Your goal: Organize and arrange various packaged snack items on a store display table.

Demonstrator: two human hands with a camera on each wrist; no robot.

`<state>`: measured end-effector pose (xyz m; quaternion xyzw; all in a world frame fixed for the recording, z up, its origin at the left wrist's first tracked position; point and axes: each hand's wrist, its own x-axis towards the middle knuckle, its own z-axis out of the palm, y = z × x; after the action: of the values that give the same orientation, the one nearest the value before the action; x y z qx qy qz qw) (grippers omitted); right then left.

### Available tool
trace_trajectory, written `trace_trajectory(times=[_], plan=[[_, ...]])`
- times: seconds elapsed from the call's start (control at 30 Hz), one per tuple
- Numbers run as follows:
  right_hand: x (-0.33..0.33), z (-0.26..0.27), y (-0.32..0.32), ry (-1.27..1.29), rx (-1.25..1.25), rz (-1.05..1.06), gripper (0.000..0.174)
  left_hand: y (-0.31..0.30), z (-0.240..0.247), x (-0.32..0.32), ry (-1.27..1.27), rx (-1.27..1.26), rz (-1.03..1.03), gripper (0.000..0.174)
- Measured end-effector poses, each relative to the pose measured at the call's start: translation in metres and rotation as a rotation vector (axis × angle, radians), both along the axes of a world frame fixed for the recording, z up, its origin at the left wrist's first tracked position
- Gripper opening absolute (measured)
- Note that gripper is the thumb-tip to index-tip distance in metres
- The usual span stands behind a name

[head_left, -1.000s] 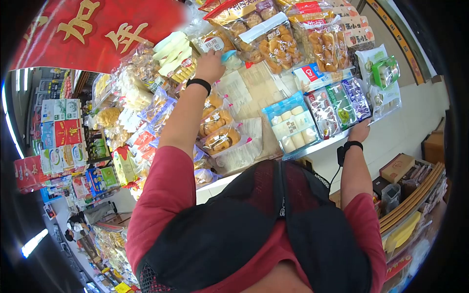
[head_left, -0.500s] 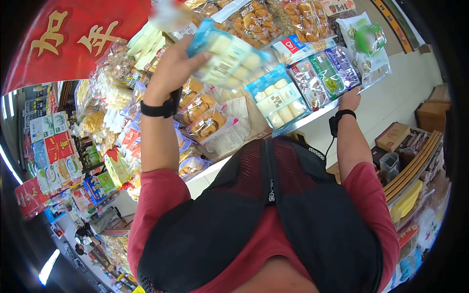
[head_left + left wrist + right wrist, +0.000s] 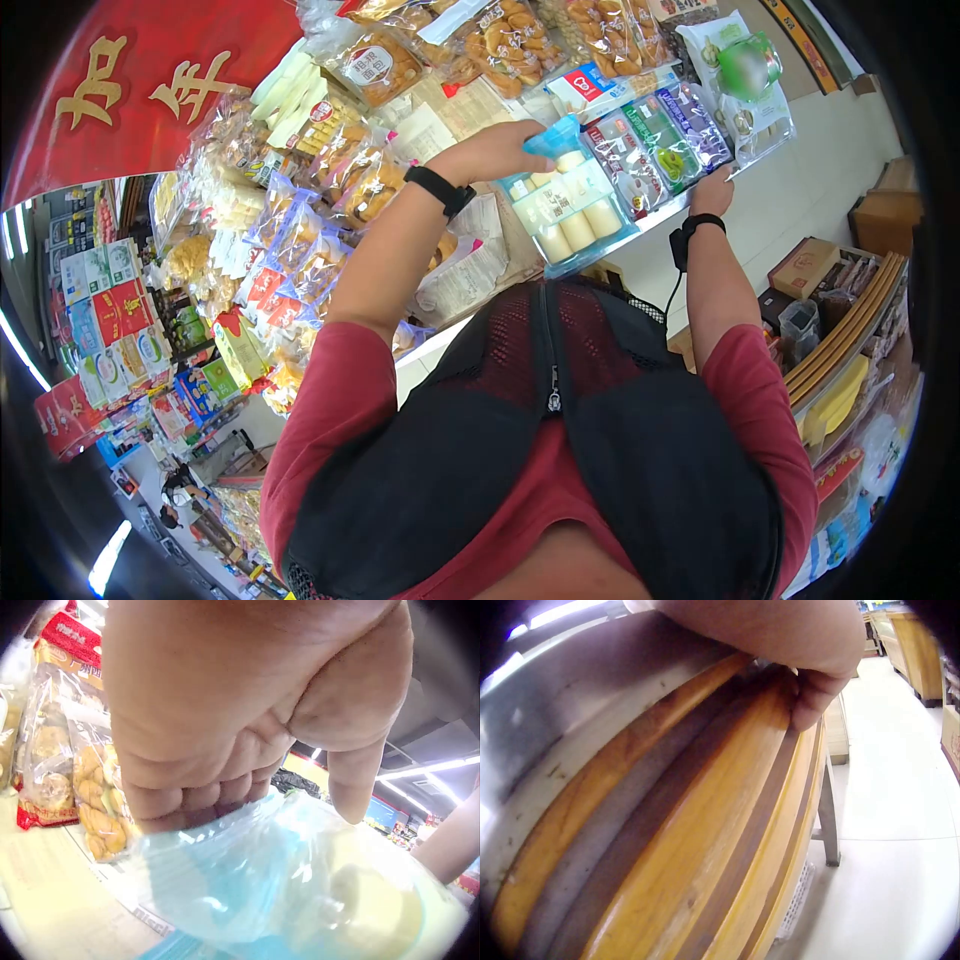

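Note:
In the head view my left hand [image 3: 492,152] grips the upper end of a blue-and-clear packet of pale bread rolls [image 3: 580,215] near the table's front edge. From the left wrist, the fingers [image 3: 206,796] curl down on its crinkled plastic [image 3: 247,862], the thumb apart on the other side. A second such packet, seen there earlier, is now largely hidden under it. Beside it are a dark red-and-white packet [image 3: 622,165], a green packet [image 3: 660,145] and a purple packet [image 3: 697,122]. My right hand [image 3: 712,190] holds the table's edge [image 3: 705,817], which has wooden slats.
Bagged twisted pastries [image 3: 510,50] and a bag of brown bread [image 3: 375,65] line the back. More bagged breads [image 3: 355,185] crowd the left, below a red sign [image 3: 200,60]. Paper sheets [image 3: 465,270] cover part of the tabletop. Shelving [image 3: 845,350] stands behind on the right.
My left hand reached to the back left, lifted a packet of bread rolls, and carried it right onto the place of the similar packet. The right hand stays at the table's edge.

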<state>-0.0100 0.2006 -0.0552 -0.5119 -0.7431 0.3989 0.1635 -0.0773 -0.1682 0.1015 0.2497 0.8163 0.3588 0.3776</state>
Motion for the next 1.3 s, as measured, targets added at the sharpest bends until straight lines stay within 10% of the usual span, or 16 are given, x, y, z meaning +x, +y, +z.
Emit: trace_trajectory(times=[0.4, 1.3], plan=[[0.000, -0.005, 0.003, -0.010, 0.004, 0.030, 0.072, -0.030, -0.019, -0.002, -0.072, 0.064, 0.362, 0.047], [0.000, 0.006, -0.003, -0.004, -0.011, -0.007, 0.071, -0.008, -0.013, -0.008, -0.087, 0.113, 0.154, 0.021]])
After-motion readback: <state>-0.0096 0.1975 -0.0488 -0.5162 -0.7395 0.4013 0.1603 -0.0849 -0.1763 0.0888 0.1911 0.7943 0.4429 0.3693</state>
